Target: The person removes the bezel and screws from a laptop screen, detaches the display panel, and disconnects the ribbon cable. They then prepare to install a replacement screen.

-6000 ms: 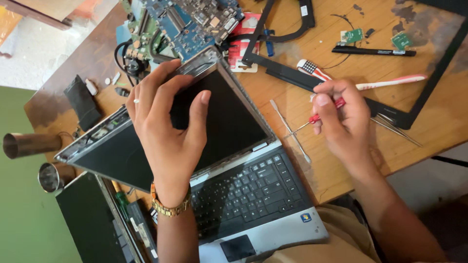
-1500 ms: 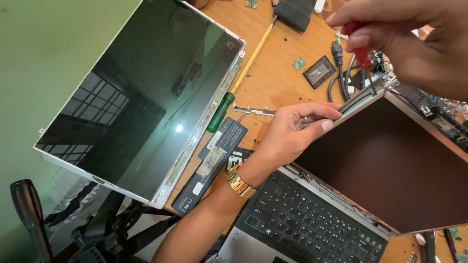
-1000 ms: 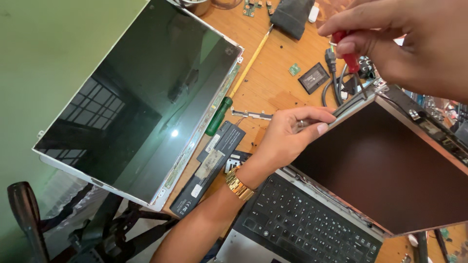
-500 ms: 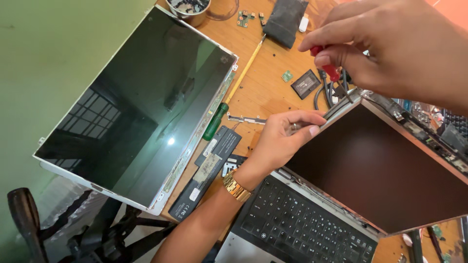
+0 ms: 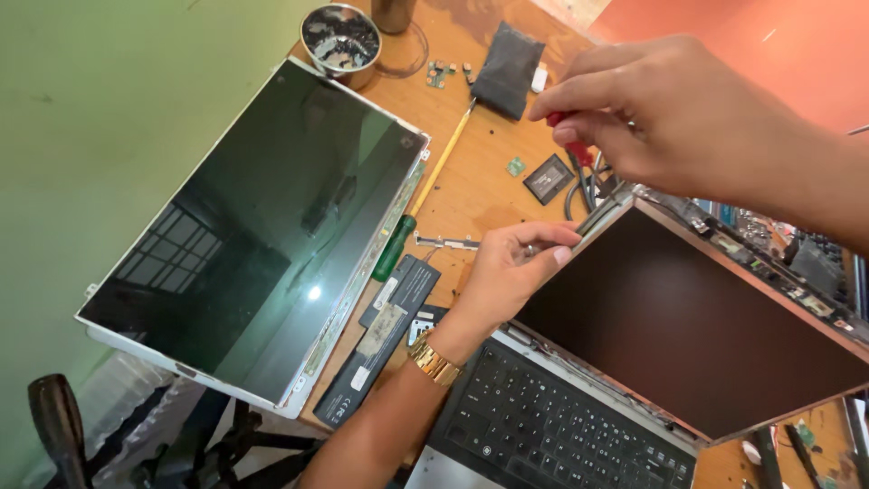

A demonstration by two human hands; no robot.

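Wooden bench [image 5: 480, 186] is carrying a laptop [image 5: 552, 426] w/ its keyboard at bottom centre and its panel [image 5: 697, 326] tilting up at right. Left hand [image 5: 511, 272], gold watch [image 5: 434, 360] on wrist, is pinching the panel's top-left corner, thumb and fingers together on the edge. Right hand [image 5: 670, 118] is hovering just above that corner, fingers clamping a red-handled screwdriver [image 5: 570, 140]; tip is pointing down toward the hinge area, can't tell if it's touching. Loose spare screen [image 5: 262, 226] is lying at left, overhanging the bench edge. Btwn it and the laptop: a battery [image 5: 380, 340] and a green-handled screwdriver [image 5: 425, 195]. Metal tin [image 5: 342, 41] and grey pouch [image 5: 509, 71] are sitting near the far edge.
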